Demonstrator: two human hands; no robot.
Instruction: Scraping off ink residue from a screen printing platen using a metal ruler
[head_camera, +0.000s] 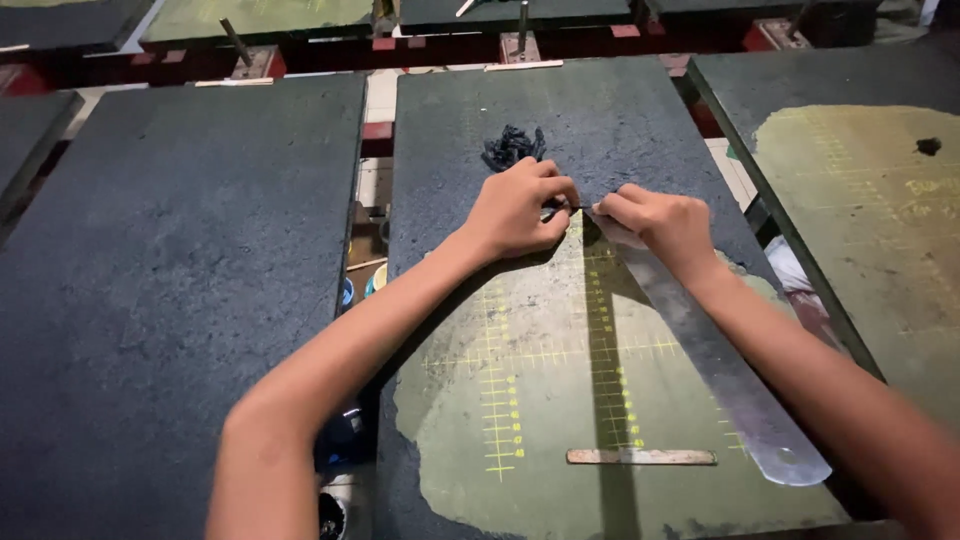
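Note:
My left hand (520, 207) and my right hand (660, 222) meet at the middle of a dark printing board (620, 110). A long steel ruler (720, 365) lies slanted under my right forearm, and my right hand's fingers press on its upper tip. My left hand pinches a thin dark sliver at that tip, where dark coating meets a bare greenish patch (540, 400) with yellow scale marks. A small heap of dark scrapings (513, 146) lies just beyond my left hand. A flat wooden stick (641, 456) rests on the patch near me.
A dark coated board (170, 260) lies to the left across a gap. On the right stands another board with a greenish patch (860, 220). More boards and red frame parts (385, 45) run along the back. Small pots (345, 295) sit in the gap below.

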